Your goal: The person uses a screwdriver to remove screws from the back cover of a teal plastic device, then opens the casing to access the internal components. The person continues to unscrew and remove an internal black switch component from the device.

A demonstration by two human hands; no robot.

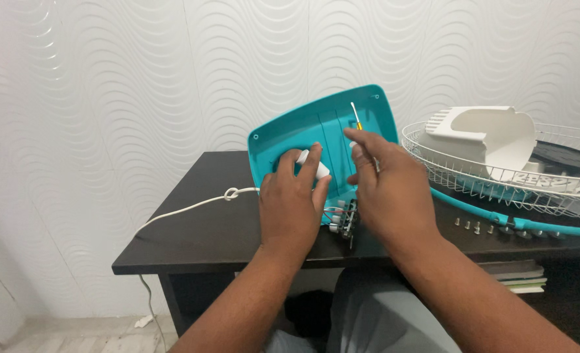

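Observation:
A teal plastic fan base cover (316, 127) stands tilted on edge on the dark table (198, 235), its hollow inside facing me. My left hand (294, 196) grips a white cylindrical part (311, 163) inside the cover. My right hand (389, 189) holds a small screwdriver (355, 117) with a yellow handle, tip pointing up against the cover. A small switch block with wires (343, 219) hangs below the cover between my hands.
A white wire fan guard (551, 189) with a teal rim lies at the right, holding a white motor housing (483, 137). Several small screws (493, 227) lie beside it. A knotted white power cord (198, 204) runs off the table's left. Books sit on a shelf below.

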